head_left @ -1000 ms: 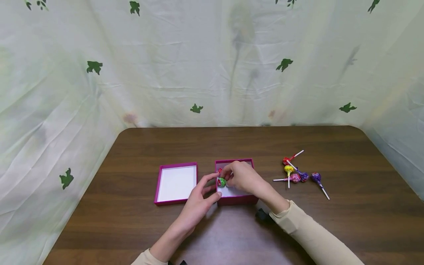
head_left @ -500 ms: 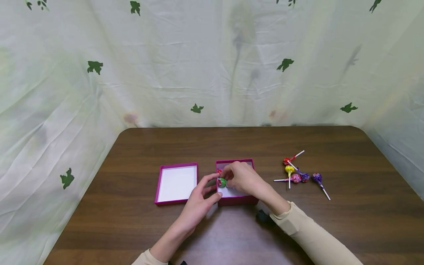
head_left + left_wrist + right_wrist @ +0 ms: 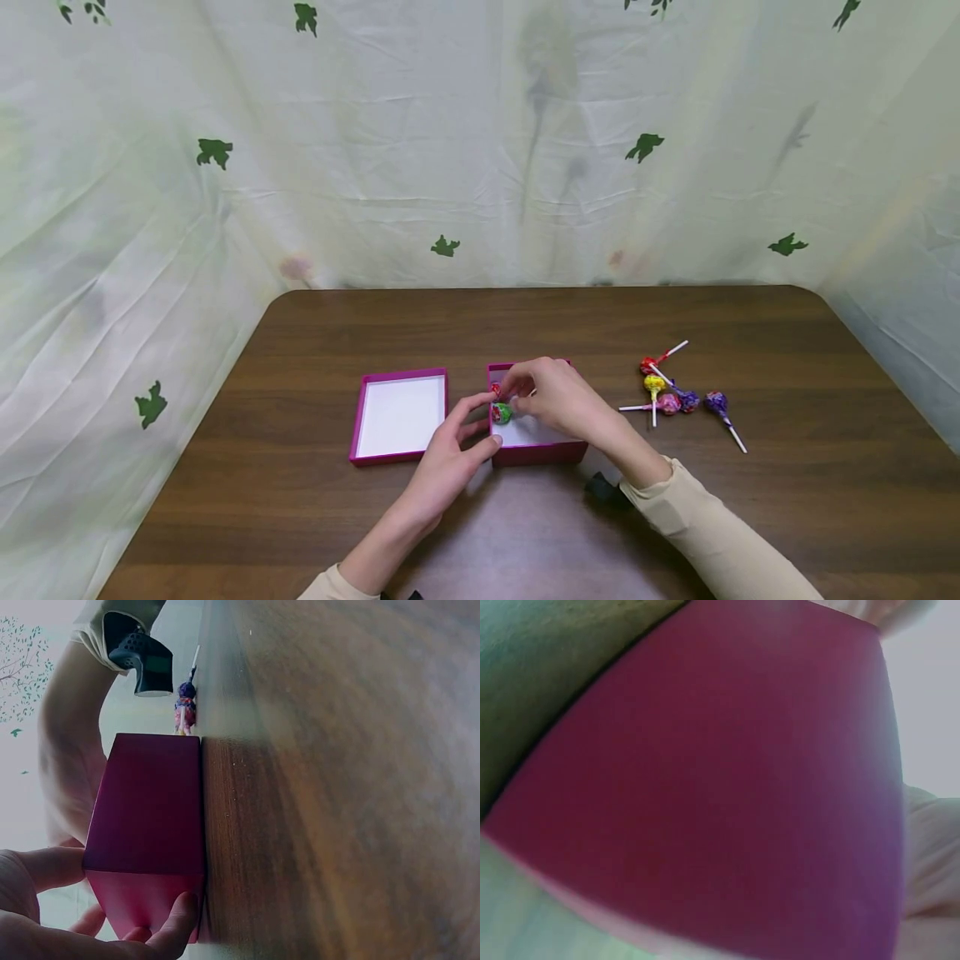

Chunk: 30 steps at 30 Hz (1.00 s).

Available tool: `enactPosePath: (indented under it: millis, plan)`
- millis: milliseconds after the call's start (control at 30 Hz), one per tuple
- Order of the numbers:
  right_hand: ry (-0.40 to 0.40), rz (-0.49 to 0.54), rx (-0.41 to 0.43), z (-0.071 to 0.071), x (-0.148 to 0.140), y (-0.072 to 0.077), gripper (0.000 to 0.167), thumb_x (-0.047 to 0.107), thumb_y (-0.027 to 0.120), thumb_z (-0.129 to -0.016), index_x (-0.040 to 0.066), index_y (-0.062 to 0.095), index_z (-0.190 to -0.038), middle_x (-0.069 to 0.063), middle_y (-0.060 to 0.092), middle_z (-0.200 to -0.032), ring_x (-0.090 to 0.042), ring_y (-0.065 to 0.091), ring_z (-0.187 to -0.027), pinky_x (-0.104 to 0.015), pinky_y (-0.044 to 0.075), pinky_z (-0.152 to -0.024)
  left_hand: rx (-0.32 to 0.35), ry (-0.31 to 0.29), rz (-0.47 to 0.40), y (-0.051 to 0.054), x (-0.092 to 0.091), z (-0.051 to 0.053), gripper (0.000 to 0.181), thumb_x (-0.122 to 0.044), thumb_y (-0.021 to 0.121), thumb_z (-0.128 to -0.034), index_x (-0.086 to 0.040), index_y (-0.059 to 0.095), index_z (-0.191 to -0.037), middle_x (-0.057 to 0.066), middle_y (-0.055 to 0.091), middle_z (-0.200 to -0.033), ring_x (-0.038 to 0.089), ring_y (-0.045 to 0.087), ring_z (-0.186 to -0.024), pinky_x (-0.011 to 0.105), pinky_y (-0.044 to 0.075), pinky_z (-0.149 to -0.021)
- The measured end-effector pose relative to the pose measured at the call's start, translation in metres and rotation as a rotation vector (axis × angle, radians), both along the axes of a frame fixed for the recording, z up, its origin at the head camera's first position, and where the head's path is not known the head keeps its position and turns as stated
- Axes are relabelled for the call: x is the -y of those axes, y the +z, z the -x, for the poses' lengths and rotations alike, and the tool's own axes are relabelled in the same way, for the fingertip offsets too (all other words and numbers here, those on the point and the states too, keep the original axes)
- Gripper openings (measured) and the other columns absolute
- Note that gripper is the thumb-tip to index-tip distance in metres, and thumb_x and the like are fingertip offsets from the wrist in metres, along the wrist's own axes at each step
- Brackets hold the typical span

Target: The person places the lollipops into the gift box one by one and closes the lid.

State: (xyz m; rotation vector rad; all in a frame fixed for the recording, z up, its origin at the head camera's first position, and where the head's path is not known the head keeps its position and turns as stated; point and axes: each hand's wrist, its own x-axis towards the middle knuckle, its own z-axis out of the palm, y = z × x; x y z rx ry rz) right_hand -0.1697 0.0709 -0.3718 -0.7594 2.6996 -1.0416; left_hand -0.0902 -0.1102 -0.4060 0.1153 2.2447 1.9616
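Note:
A magenta box [image 3: 538, 453] with a white inside stands in the middle of the table. My left hand [image 3: 444, 467] rests against its left side, fingers and thumb touching the wall; the left wrist view shows the fingertips on the side of the box [image 3: 154, 802]. Over the box is my right hand [image 3: 558, 402], its fingers bent down inside with a gap between index finger and thumb. Just left of those fingers lie a green-wrapped lollipop [image 3: 501, 413] and a red-wrapped lollipop [image 3: 496, 389]. Their sticks are mostly hidden by the hand. Only the box wall fills the right wrist view.
The white-lined lid [image 3: 401, 417] lies inside up, left of the box. To the right are several loose lollipops, among them a red one [image 3: 648, 365], a yellow one [image 3: 654, 383], a pink one [image 3: 667, 404] and a purple one [image 3: 716, 404]. A curtain hangs behind the table.
My right hand has lifted slightly and shifted a little to the right, and its finger and thumb have parted. The left hand and the box keep their places.

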Motion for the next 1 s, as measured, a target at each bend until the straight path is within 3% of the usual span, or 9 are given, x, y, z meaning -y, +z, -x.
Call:
enactPosePath:
  millis: [233, 333, 733, 867, 1000]
  plan:
    - [0.126, 0.117, -0.010, -0.003, -0.019, 0.009, 0.016, 0.007, 0.073, -0.087, 0.012, 0.073, -0.102, 0.004, 0.070, -0.092, -0.009, 0.062, -0.085, -0.039, 0.053, -0.080, 0.004, -0.003, 0.010, 0.000, 0.000, 0.000, 0.050, -0.008, 0.064, -0.0914, -0.017, 0.051, -0.139, 0.007, 0.042, -0.147, 0.036, 0.049, -0.127, 0.049, 0.046, -0.096]
    - [0.142, 0.140, -0.007, -0.006, -0.029, 0.014, 0.017, 0.009, 0.073, -0.088, 0.016, 0.073, -0.103, 0.005, 0.069, -0.095, -0.009, 0.061, -0.088, -0.041, 0.053, -0.085, 0.010, -0.004, 0.014, 0.001, 0.000, 0.000, 0.050, -0.009, 0.064, -0.0916, -0.017, 0.051, -0.139, 0.007, 0.042, -0.147, 0.036, 0.048, -0.128, 0.050, 0.045, -0.097]
    - [0.038, 0.170, -0.023, -0.015, -0.078, 0.036, 0.023, 0.007, 0.071, -0.089, 0.022, 0.072, -0.106, 0.009, 0.068, -0.100, -0.011, 0.064, -0.088, -0.037, 0.055, -0.078, 0.026, -0.006, 0.023, 0.002, -0.001, 0.000, 0.049, -0.011, 0.063, -0.0931, -0.018, 0.051, -0.140, 0.006, 0.040, -0.149, 0.036, 0.046, -0.129, 0.053, 0.045, -0.097]
    - [-0.011, 0.157, -0.001, -0.017, -0.097, 0.039, 0.024, 0.008, 0.072, -0.089, 0.024, 0.071, -0.107, 0.007, 0.069, -0.099, -0.015, 0.066, -0.086, -0.035, 0.056, -0.071, 0.021, -0.003, 0.016, 0.002, -0.001, -0.001, 0.049, -0.010, 0.064, -0.0928, -0.018, 0.051, -0.139, 0.006, 0.041, -0.148, 0.036, 0.047, -0.129, 0.053, 0.045, -0.096]
    - [-0.034, 0.096, -0.057, -0.016, -0.115, 0.037, 0.022, 0.009, 0.072, -0.089, 0.022, 0.071, -0.107, 0.009, 0.069, -0.098, -0.012, 0.065, -0.085, -0.032, 0.054, -0.075, 0.018, -0.002, 0.013, 0.002, -0.001, -0.001, 0.049, -0.009, 0.063, -0.0929, -0.017, 0.051, -0.139, 0.006, 0.040, -0.148, 0.036, 0.046, -0.129, 0.051, 0.045, -0.097]
